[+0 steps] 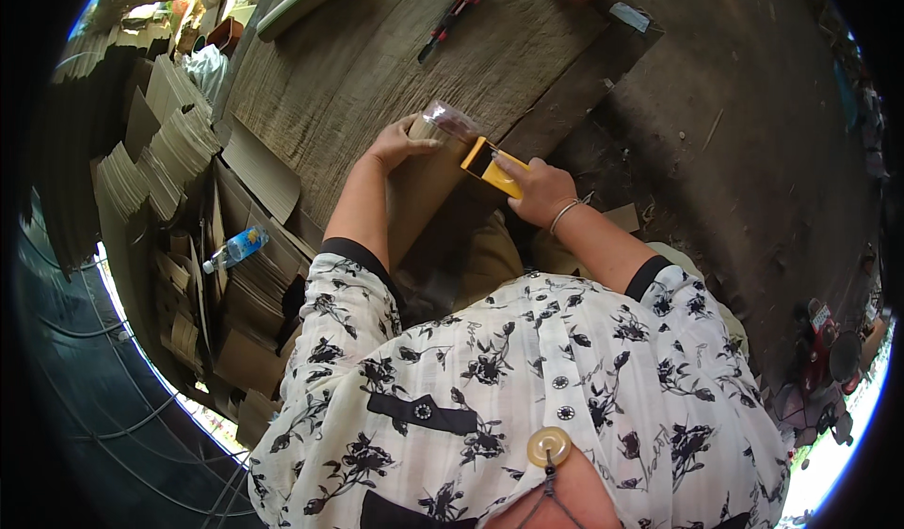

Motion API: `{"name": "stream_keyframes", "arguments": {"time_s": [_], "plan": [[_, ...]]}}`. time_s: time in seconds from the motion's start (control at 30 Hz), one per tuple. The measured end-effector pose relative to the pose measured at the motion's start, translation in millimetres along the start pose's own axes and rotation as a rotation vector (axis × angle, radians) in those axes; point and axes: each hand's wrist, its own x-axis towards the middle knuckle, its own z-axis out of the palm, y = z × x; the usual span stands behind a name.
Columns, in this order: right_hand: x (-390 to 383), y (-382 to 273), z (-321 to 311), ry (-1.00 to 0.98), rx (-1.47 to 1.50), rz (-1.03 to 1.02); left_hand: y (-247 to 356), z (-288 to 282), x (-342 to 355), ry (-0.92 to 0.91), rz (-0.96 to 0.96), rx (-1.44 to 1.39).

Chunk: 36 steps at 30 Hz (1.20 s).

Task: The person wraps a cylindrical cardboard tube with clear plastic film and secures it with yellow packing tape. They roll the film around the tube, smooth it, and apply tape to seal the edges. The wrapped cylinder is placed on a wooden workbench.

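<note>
A flat-sided yellow tape dispenser is gripped in the right hand, its fingers closed round the body, beside a glossy strip of clear tape at the far end of a smooth brown cardboard piece. The cardboard is touched by the left hand, thumb and fingers partly spread; whether it is pinched or merely pressed cannot be told. On the rough-grained wooden tabletop, a slim red-and-black utility knife is laid.
</note>
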Motion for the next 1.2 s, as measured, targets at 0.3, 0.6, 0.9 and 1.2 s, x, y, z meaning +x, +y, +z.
{"name": "stream_keyframes", "arguments": {"time_s": [0.3, 0.6, 0.9, 1.2], "plan": [[74.3, -85.6, -19.6, 0.171, 0.119, 0.001, 12.9, 22.1, -29.9, 0.544, 0.116, 0.795], [-6.5, -21.9, -27.1, 0.145, 0.068, 0.036, 45.9, -1.1, -21.5, 0.449, 0.008, 0.724], [115.0, -61.9, 5.4, 0.171, 0.079, -0.008, -16.2, -125.0, 26.5, 0.233, 0.061, -0.049], [155.3, -104.0, -24.5, 0.075, 0.081, 0.064, 15.4, -42.3, 27.0, 0.712, 0.127, 0.969]]}}
